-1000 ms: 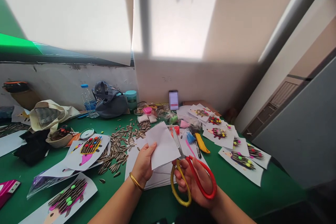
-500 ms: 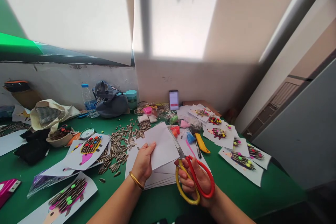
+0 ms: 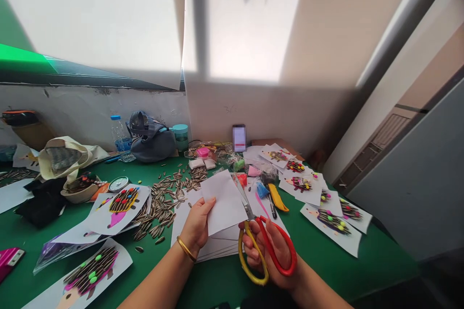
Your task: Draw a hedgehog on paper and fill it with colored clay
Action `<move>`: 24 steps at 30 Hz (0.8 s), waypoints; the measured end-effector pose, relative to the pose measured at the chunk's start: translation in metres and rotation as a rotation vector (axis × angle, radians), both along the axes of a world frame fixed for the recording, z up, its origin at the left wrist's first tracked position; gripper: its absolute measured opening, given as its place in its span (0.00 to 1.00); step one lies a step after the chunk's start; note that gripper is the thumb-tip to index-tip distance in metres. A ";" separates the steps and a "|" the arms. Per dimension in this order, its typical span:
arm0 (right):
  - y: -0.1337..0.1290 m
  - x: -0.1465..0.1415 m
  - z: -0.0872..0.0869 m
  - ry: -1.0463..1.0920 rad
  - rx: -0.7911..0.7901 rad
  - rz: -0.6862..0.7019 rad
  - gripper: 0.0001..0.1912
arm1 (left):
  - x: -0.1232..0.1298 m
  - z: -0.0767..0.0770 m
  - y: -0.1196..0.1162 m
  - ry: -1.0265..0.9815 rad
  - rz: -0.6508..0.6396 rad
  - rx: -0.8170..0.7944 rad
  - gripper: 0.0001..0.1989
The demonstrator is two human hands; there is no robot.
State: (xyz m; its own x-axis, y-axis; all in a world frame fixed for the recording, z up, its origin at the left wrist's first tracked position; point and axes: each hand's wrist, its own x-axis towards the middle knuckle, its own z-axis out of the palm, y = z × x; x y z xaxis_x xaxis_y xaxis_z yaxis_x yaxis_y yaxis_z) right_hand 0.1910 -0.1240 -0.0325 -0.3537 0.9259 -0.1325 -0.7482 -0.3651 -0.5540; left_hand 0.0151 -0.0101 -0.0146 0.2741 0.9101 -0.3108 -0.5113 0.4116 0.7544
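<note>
Left hand pinches a white paper sheet that looks uncut; right hand closes around red-and-yellow scissors; seed-covered cards lie finished along the tabletop's right side.

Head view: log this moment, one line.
left hand: white paper sheet | right hand: red-and-yellow scissors, blades beside sheet | green table: sunflower seeds

The left forearm and right forearm are bare and reach forward over the worktop, bringing the left hand and right hand close together. The left hand stands upright on its edge, its thumb pressed on top in a pinch. The right hand is lower, its fingers curled in a firm grip.
</note>
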 end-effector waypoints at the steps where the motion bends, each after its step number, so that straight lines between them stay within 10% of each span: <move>1: 0.000 0.000 0.001 -0.005 0.008 0.000 0.28 | 0.000 0.000 0.000 0.003 0.002 0.001 0.13; 24: 0.008 -0.004 -0.004 0.092 0.059 -0.039 0.24 | 0.004 -0.004 -0.004 0.000 -0.008 0.023 0.13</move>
State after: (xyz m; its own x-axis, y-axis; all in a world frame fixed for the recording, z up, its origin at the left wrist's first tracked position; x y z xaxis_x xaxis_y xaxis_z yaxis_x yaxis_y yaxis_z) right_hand 0.1869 -0.1159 -0.0362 -0.3258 0.9443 -0.0464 -0.8097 -0.3040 -0.5020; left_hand 0.0193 -0.0141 -0.0184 0.2814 0.9149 -0.2894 -0.5082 0.3979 0.7638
